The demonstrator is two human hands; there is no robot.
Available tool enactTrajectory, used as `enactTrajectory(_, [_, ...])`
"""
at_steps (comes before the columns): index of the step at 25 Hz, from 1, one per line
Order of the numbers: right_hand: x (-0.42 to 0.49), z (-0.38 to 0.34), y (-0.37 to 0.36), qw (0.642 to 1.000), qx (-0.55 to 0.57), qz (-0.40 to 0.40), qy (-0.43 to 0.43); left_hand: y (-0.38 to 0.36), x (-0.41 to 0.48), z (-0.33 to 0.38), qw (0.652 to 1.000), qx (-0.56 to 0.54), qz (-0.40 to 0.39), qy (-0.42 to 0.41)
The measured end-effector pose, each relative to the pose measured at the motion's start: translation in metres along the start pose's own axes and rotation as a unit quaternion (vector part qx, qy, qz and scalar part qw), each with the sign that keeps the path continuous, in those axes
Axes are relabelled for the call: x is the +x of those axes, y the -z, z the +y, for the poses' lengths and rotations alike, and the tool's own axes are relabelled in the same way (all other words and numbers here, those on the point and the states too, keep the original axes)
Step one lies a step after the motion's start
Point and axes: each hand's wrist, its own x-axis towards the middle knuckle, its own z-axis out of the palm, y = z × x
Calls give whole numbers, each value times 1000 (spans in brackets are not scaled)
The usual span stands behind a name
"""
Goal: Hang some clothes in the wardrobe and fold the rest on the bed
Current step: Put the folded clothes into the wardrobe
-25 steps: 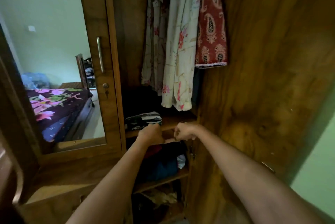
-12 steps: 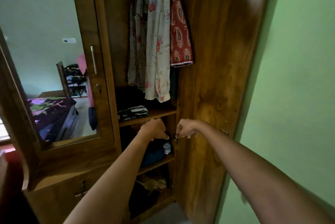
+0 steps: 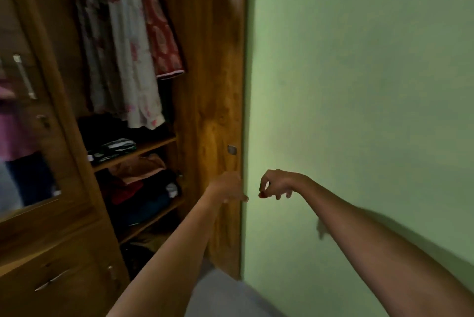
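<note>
The wooden wardrobe (image 3: 205, 86) stands open. A white floral garment (image 3: 123, 60) and a red patterned one (image 3: 161, 34) hang inside. Folded clothes lie on the shelves: a dark striped piece (image 3: 115, 148), and below it a pile of brownish, red and blue ones (image 3: 138, 188). My left hand (image 3: 227, 188) is stretched out low at the outer edge of the wardrobe's right door (image 3: 220, 124), fingers out, with nothing in it. To its right my right hand (image 3: 275, 184) hangs before the green wall, fingers loosely curled and apart, holding nothing.
A green wall (image 3: 359, 86) fills the right half of the view. The left wardrobe door carries a mirror (image 3: 15, 124) and a metal handle (image 3: 24, 75). A drawer with a handle (image 3: 51, 279) sits at the bottom left. Grey floor (image 3: 225, 296) shows below.
My view has swung right, from the shelves to the green wall. Both hands have come away from the shelf area and moved right, to the edge of the right door and beyond it.
</note>
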Motion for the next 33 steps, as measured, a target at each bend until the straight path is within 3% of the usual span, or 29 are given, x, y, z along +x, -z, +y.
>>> enactTrajectory(6, [-149, 138, -5, 980, 64, 88, -164, -52, -16, 178, 987, 11, -30, -158])
enactTrajectory(12, [-369, 275, -44, 914, 144, 144, -351, -135, -106, 390, 932, 32, -104, -347])
enactTrajectory(18, [-621, 363, -117, 826, 189, 171, -502, -236, -274, 585, 841, 47, -172, -511])
enactTrajectory(22, [-787, 385, -179, 751, 208, 191, -597, -306, -402, 691, 758, 69, -218, -611])
enactTrajectory(26, [-917, 396, -239, 673, 251, 213, -662, -364, -512, 770, 685, 74, -263, -675])
enactTrajectory(33, [-1092, 413, -347, 506, 327, 262, -754, -473, -686, 876, 545, 164, -314, -760])
